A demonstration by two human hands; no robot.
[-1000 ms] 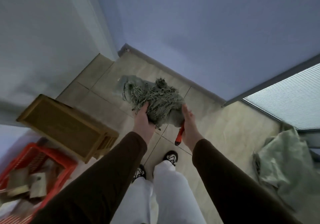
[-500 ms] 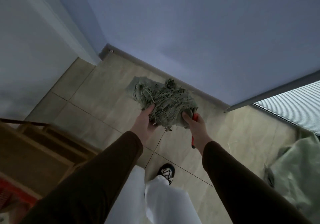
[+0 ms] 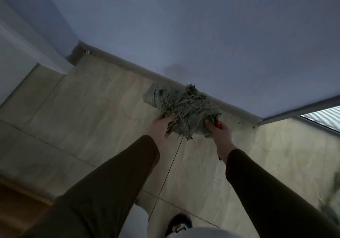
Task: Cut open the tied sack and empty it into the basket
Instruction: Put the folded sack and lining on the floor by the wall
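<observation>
A crumpled grey-green woven sack (image 3: 185,111) with frayed threads is held up in front of me above the tiled floor. My left hand (image 3: 161,129) grips its left underside. My right hand (image 3: 219,133) grips its right end, and a red-handled cutter (image 3: 219,124) is held in the same hand, mostly hidden behind the fingers. The basket is out of view.
A wooden piece (image 3: 16,206) shows at the bottom left edge. Another pale green sack (image 3: 333,195) lies at the right edge. A wall and skirting (image 3: 128,64) run behind the sack, a slatted blind (image 3: 323,118) at the right. My shoe (image 3: 179,223) is below.
The view has swung right and up: the red basket and most of the wooden piece left the frame. Both hands carried the sack to the right, still holding it.
</observation>
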